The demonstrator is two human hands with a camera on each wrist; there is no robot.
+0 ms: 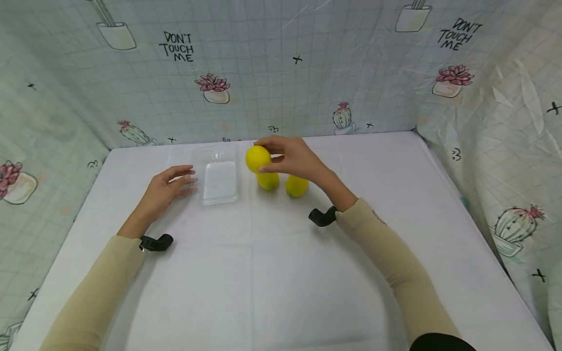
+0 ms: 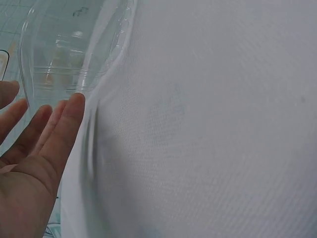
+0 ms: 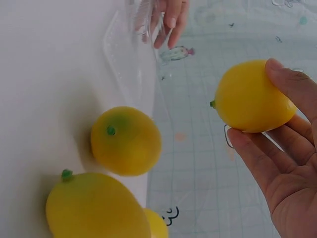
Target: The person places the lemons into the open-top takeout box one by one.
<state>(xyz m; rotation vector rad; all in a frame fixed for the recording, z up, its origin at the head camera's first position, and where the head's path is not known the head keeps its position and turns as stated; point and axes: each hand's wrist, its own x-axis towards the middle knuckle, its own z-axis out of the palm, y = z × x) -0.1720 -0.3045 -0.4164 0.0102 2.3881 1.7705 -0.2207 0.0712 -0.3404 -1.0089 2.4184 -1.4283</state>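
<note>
The right hand (image 1: pixel 293 157) pinched a yellow lemon (image 1: pixel 257 159) between thumb and fingertips, its green stem end pointing away from the palm, above the white table (image 1: pixel 263 273) and just right of a clear plastic container (image 1: pixel 220 181). The left hand (image 1: pixel 164 191) held nothing — its fingers were parted and slightly bent at the container's left side, whether touching I could not tell — while three more lemons (image 3: pixel 126 141) lay near the right hand, one mostly hidden.

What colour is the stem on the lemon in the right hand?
The lemon has a green stem, clearest in the right wrist view.
</note>
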